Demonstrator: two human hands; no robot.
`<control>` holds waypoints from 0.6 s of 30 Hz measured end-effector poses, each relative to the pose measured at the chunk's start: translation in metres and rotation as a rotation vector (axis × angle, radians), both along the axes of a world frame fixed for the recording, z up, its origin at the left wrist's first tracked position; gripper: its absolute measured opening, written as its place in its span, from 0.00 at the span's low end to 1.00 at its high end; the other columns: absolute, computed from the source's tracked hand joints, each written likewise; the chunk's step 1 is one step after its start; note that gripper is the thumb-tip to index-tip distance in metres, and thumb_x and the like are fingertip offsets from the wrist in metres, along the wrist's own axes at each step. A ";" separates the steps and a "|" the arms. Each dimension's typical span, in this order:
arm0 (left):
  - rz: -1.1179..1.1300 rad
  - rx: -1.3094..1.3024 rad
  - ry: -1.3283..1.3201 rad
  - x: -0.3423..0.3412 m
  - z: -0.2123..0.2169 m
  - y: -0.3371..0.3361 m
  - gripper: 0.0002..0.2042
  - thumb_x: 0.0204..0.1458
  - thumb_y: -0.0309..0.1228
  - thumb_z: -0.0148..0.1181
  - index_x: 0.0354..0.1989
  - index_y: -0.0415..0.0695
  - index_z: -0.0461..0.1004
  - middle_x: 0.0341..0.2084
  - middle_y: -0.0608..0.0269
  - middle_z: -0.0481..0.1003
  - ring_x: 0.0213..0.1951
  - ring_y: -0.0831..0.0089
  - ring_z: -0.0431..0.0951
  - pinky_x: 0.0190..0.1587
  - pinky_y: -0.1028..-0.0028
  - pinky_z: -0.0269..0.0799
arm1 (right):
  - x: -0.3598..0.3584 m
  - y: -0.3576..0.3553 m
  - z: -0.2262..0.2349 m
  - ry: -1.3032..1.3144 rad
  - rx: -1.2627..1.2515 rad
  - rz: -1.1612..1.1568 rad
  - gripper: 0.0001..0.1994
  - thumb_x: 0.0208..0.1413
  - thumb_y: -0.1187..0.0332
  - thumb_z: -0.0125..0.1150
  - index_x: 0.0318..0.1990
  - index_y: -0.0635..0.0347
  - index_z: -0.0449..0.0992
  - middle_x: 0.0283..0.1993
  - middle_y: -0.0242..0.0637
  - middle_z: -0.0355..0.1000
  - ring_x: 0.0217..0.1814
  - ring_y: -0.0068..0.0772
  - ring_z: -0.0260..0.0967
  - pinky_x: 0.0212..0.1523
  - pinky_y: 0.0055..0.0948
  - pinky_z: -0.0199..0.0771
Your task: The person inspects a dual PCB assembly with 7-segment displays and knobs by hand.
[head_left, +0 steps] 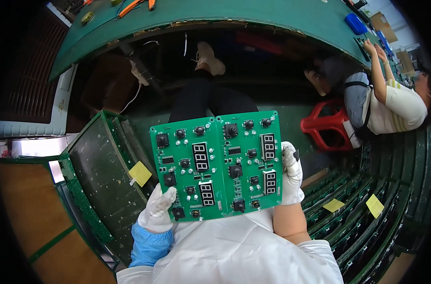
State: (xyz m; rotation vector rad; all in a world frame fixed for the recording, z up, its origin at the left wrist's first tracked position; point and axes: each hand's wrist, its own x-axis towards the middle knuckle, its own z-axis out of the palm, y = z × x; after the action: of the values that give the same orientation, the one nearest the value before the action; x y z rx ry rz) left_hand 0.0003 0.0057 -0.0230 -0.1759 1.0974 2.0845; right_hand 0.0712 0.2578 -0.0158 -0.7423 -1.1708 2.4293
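A green circuit board (220, 165), made of two matching halves joined side by side, is held up in front of the person's white-clad torso, its component face turned toward the camera. The left hand (159, 206), in a white glove, grips the lower left edge with the thumb over the front; its other fingers are mostly hidden behind the board. The right hand (292, 171), also gloved, holds the right edge, with its fingers bent close alongside and partly out of sight. Black knobs and buttons and four digit displays (200, 157) sit on the board. A blue sleeve cover (150, 244) wraps the left forearm. Beyond the knees runs a green worktop (201, 12) carrying an orange-handled tool (130, 7). A slotted rack (348, 208) with yellow notes (375, 206) stands at the right, near a co-worker (397, 106) on a red stool (326, 124).
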 end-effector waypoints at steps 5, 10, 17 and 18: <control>-0.019 0.022 -0.033 -0.004 0.001 0.001 0.22 0.51 0.35 0.49 0.53 0.39 0.57 0.46 0.57 0.67 0.45 0.65 0.70 0.46 0.65 0.69 | -0.010 0.002 -0.002 -0.034 0.003 -0.037 0.08 0.53 0.67 0.51 0.33 0.62 0.68 0.29 0.28 0.69 0.30 0.14 0.64 0.34 0.15 0.64; 0.051 -0.460 -0.413 -0.002 0.000 0.002 0.24 0.46 0.34 0.56 0.51 0.37 0.59 0.45 0.58 0.67 0.44 0.66 0.71 0.45 0.67 0.69 | -0.012 0.004 -0.001 -0.037 0.042 -0.107 0.05 0.52 0.70 0.51 0.33 0.61 0.68 0.29 0.27 0.67 0.29 0.13 0.63 0.32 0.14 0.63; -0.374 0.026 -0.001 -0.010 0.016 0.015 0.26 0.51 0.40 0.49 0.54 0.34 0.54 0.48 0.53 0.64 0.50 0.68 0.64 0.52 0.66 0.59 | -0.004 0.010 0.001 0.123 0.028 -0.153 0.05 0.50 0.72 0.52 0.33 0.62 0.66 0.33 0.36 0.70 0.32 0.24 0.69 0.34 0.23 0.70; -0.439 -0.077 -0.086 -0.006 0.005 0.012 0.26 0.52 0.40 0.46 0.54 0.33 0.54 0.48 0.50 0.64 0.51 0.64 0.63 0.52 0.64 0.59 | -0.006 0.010 0.002 0.130 0.046 -0.158 0.05 0.50 0.72 0.52 0.33 0.61 0.65 0.33 0.36 0.70 0.32 0.24 0.69 0.34 0.24 0.71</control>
State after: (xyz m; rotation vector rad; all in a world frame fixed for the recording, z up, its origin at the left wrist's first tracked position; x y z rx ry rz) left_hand -0.0061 0.0176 -0.0180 -0.0542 1.0563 1.6319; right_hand 0.0651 0.2676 -0.0134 -0.6282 -1.0719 2.2765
